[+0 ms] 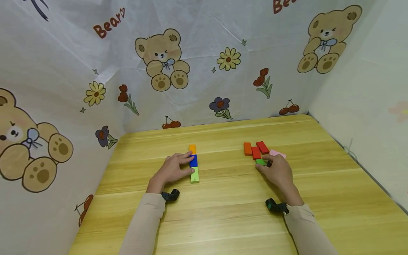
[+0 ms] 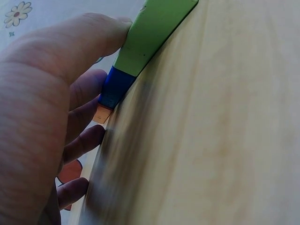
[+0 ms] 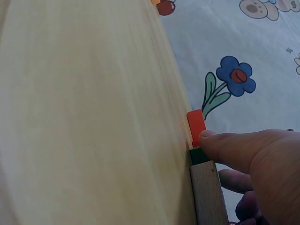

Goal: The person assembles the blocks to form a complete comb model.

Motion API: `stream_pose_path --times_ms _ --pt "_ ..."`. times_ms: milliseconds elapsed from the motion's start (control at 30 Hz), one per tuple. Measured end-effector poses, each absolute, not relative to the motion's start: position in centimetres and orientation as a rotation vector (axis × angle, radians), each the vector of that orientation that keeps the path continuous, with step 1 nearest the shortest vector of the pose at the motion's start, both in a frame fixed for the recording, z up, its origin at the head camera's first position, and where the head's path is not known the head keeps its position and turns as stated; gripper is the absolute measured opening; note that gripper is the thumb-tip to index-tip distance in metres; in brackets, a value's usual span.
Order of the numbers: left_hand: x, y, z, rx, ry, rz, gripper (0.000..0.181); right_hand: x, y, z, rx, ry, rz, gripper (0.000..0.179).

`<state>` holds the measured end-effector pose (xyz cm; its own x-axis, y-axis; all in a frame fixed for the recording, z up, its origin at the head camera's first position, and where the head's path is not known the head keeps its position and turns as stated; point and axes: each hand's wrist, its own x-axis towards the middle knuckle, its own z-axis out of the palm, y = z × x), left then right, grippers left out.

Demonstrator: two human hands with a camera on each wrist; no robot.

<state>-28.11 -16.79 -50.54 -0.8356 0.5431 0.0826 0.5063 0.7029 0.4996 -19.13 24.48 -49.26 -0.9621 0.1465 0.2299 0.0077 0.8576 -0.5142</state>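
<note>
A straight row of an orange block [image 1: 192,149], a blue block [image 1: 193,162] and a light green block [image 1: 194,176] lies on the table. My left hand [image 1: 173,168] rests against its left side, with the thumb touching the light green block and the other fingers fairly straight along the blue and orange ones. Farther right, my right hand [image 1: 278,171] pinches a green block [image 1: 260,162] between thumb and index finger, close over the table. In the right wrist view, a bare wooden block [image 3: 209,192] lies by that hand, largely hidden from the head view.
Just beyond my right hand lie an orange-red block [image 1: 247,149], two red blocks [image 1: 262,147] and a pink block [image 1: 278,153]. The wooden table [image 1: 220,212] meets a bear-patterned sheet [image 1: 197,102] at its back edge. A pale wall [image 1: 376,134] borders the right side.
</note>
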Motion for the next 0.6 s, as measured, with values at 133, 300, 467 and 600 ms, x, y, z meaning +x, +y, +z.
stream_pose_path --times_ms 133,300,467,600 --pt "-28.11 -16.8 -50.41 0.879 2.838 0.788 0.063 -19.1 24.34 -49.09 -0.107 -2.767 0.736 0.044" --pt "-28.12 -16.73 -50.29 0.862 2.837 0.789 0.063 -19.14 24.18 -48.78 -0.106 -2.776 0.743 0.045" --pt "-28.09 -16.73 -50.22 0.851 2.832 0.775 0.063 -19.06 23.93 -48.51 -0.108 -2.782 0.763 0.048" --pt "-28.09 -16.76 -50.18 0.85 2.832 0.774 0.063 -18.94 23.73 -48.28 -0.119 -2.776 0.779 0.047"
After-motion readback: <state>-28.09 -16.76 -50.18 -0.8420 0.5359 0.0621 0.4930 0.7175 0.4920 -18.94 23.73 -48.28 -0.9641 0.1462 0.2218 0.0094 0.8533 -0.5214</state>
